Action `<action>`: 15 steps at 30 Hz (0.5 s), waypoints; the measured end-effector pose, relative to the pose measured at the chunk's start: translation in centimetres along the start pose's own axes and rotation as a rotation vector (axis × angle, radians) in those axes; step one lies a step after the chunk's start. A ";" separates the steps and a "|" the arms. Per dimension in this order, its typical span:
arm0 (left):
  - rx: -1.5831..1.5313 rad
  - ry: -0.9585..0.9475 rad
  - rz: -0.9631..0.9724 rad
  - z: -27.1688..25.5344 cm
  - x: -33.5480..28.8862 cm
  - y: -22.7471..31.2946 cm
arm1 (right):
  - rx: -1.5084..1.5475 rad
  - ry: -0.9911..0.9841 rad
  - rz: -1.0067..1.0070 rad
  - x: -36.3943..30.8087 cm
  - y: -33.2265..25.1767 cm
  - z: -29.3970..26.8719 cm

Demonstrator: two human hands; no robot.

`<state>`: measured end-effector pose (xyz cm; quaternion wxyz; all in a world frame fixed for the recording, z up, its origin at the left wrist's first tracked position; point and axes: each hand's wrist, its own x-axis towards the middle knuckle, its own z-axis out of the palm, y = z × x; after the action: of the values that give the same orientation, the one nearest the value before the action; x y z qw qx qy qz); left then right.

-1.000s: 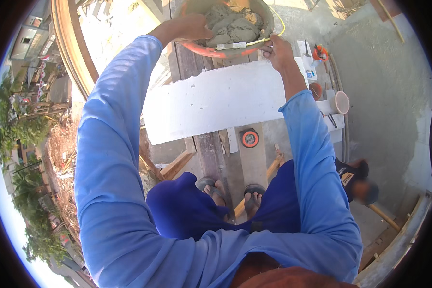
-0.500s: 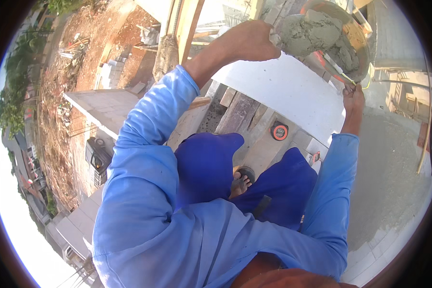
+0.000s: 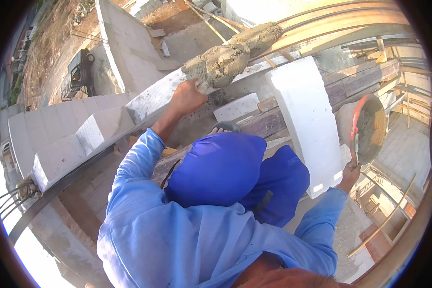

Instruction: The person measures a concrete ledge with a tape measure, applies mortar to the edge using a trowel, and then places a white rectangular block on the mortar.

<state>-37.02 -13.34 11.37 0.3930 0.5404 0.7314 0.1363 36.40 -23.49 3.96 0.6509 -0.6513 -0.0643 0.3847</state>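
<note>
My left hand (image 3: pixel 188 98) is closed at the near edge of a thick heap of wet grey mortar (image 3: pixel 221 65) on top of the wall. Its fingers wrap round what seems to be a trowel (image 3: pixel 203 87); only a small mortar-smeared part shows and the blade is hidden. With my right hand (image 3: pixel 349 175) I grip the near rim of a round tub (image 3: pixel 355 122) with an orange-red edge. The tub is tilted and grey mortar (image 3: pixel 371 129) coats its inside. Between my knees and the tub lies a long white block (image 3: pixel 305 120).
White blocks (image 3: pixel 101 128) line the wall's left part, with rebar ends (image 3: pixel 26 189) sticking out beyond. Wooden planks (image 3: pixel 341 41) run along the far right. A smaller white block (image 3: pixel 236 107) lies by my foot (image 3: pixel 221 129). A drop with a parked vehicle (image 3: pixel 79 72) lies past the wall.
My view has swung round toward the wall. My left hand has moved from the tub's mortar to the mortar on the wall. My right hand still grips the tub, now more tilted.
</note>
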 end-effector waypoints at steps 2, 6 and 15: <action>-0.015 0.153 0.077 -0.5 1.6 0.0 | 0.003 -0.028 0.009 0.7 -0.6 -1.5; -0.034 0.332 0.189 2.3 6.4 -0.7 | -0.033 -0.008 0.019 1.3 -0.4 -1.1; 0.089 0.335 0.244 7.3 10.4 -2.1 | 0.042 -0.104 0.032 0.7 -1.2 -1.0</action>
<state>-34.25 -6.43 0.83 0.2224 0.6116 0.7209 0.2383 37.92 -23.69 4.57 0.6540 -0.6175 -0.0795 0.4297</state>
